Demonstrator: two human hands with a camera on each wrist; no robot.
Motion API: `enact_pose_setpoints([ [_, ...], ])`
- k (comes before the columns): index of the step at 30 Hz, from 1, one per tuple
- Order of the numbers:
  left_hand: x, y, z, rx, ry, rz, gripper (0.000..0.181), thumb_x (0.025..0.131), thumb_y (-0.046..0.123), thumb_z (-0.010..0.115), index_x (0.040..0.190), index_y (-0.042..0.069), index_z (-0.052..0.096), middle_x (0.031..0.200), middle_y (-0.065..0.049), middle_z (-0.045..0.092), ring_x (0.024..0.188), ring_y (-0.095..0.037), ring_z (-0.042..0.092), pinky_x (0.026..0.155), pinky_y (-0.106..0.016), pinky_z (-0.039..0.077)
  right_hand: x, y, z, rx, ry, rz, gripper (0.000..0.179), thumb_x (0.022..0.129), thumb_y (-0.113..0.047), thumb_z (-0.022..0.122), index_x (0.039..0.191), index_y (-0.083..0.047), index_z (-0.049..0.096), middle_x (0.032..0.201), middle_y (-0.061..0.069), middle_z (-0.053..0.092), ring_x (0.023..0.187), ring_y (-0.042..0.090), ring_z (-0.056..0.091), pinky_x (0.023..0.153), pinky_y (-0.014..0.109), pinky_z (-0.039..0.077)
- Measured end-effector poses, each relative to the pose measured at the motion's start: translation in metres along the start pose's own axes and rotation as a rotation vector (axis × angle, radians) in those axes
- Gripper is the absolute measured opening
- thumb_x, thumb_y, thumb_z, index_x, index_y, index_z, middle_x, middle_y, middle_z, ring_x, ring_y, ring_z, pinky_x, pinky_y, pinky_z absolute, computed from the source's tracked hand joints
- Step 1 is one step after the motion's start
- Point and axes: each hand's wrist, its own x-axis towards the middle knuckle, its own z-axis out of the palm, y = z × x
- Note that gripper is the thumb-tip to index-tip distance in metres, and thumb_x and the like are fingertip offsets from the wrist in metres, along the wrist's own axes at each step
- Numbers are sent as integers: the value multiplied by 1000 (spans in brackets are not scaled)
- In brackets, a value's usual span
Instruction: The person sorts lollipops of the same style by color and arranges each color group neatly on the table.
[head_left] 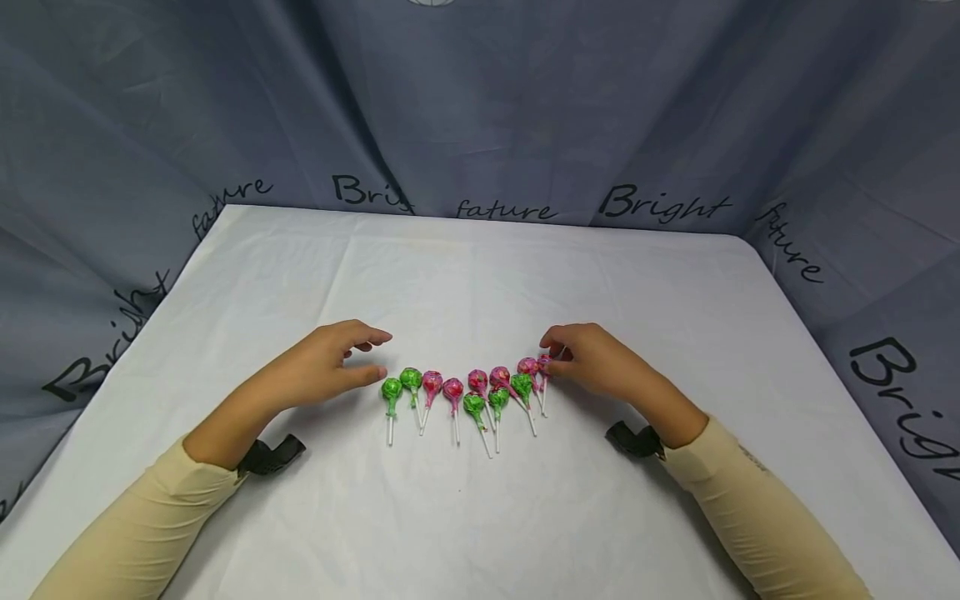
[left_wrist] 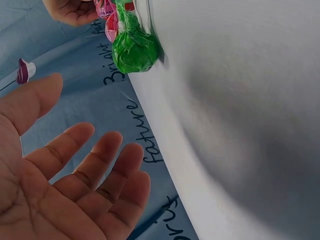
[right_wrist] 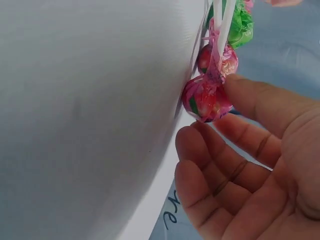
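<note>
Cream sleeves (head_left: pixel 142 517) slant in from the near left and near right, each with something black at the cuff, and bring both hands over the middle of the white bench (head_left: pixel 465 533). The left hand (head_left: pixel 322 367) reaches toward the right, its palm turned inward and its fingers loosely bent. The right hand (head_left: pixel 596 358) reaches in from the other side, its fingers more curled.

Between them a row of lollipops, wrapped in green and pink, lies across the bench, its right end a little farther off than its left. Their heads point to the far side and their sticks to the near side. At the left end, the green lollipop (head_left: pixel 392 389) has its long axis running almost straight from near to far. The pink lollipop (head_left: pixel 545 363) at the right end lies much the same way, while a few between them lean left or right.

The left grip is spread wide and holds nothing, the thumb just beside that green head but apart from it. The right grip is drawn in narrow, thumb and forefinger pinching the pink lollipop by its head. A grey curtain (head_left: pixel 480 100) hangs behind.
</note>
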Motion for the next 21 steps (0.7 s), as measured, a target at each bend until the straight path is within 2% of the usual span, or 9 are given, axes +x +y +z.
enact_pose_setpoints([
  [3, 2, 1, 0, 17, -3, 5, 50, 92, 24, 72, 136, 4, 58, 129, -10, 61, 117, -28, 57, 98, -51, 44, 1, -1, 1, -13, 8, -9, 8, 89, -9, 74, 96, -9, 69, 84, -1, 64, 79, 17, 57, 72, 35, 49],
  [6, 4, 2, 0, 45, 0, 4, 50, 92, 26, 72, 136, 5, 59, 128, -10, 62, 116, -28, 57, 96, -51, 45, 2, -2, 2, -18, 14, -19, 7, 89, -8, 74, 88, -11, 67, 79, -2, 60, 74, 16, 52, 68, 34, 46],
  [11, 5, 5, 1, 54, -7, -7, 46, 92, 25, 72, 132, 4, 61, 125, -8, 63, 114, -27, 57, 95, -49, 45, 4, -4, 3, -17, -3, -21, 10, 89, -8, 73, 86, -10, 64, 77, 0, 56, 72, 17, 49, 65, 32, 43],
  [21, 9, 6, 8, 58, -61, 3, 38, 88, 25, 75, 120, 4, 67, 114, -5, 66, 104, -23, 60, 89, -43, 48, 5, -3, 2, -9, -27, -18, 10, 90, -6, 71, 86, -9, 63, 77, 1, 55, 73, 18, 49, 63, 32, 42],
])
